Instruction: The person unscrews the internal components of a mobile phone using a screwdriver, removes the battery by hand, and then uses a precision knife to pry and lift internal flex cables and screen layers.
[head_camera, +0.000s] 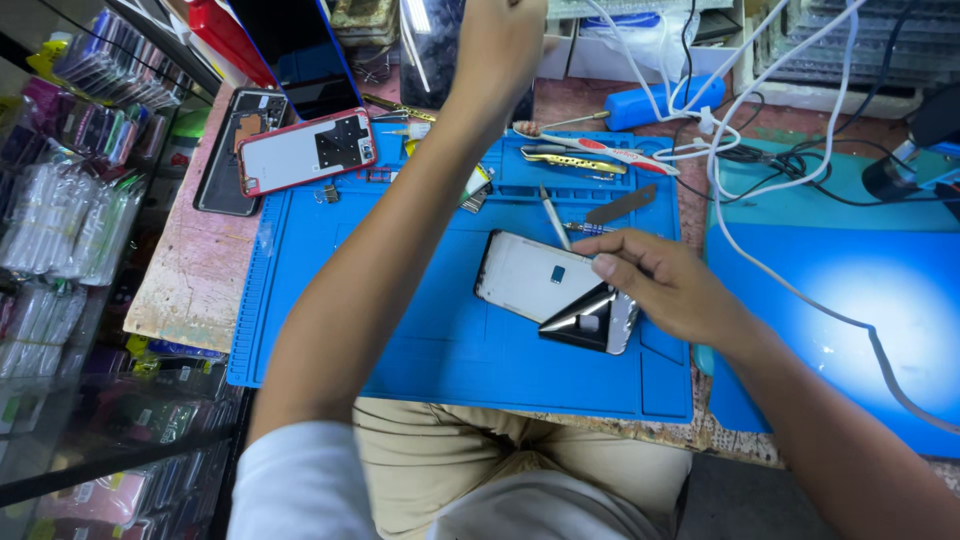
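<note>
Phone chassis (527, 277) is lying on blue repair mat (420, 340) atop worn workbench (190, 280); right hand (665, 285) is pinching its peeling black film (585, 318); left hand (497, 45) is reaching twd back shelves, fingers out of view, grip unclear.

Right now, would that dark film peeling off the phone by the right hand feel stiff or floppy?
Probably floppy: the dark film curls up from the open phone under the right hand. It looks thin, so likely very light and easily creased.

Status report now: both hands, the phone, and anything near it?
Left hand raised at the back of the bench, grip unclear. Right hand pinches a film at the phone. Phone flat on blue mat. Tweezers lie behind, apart.
</note>
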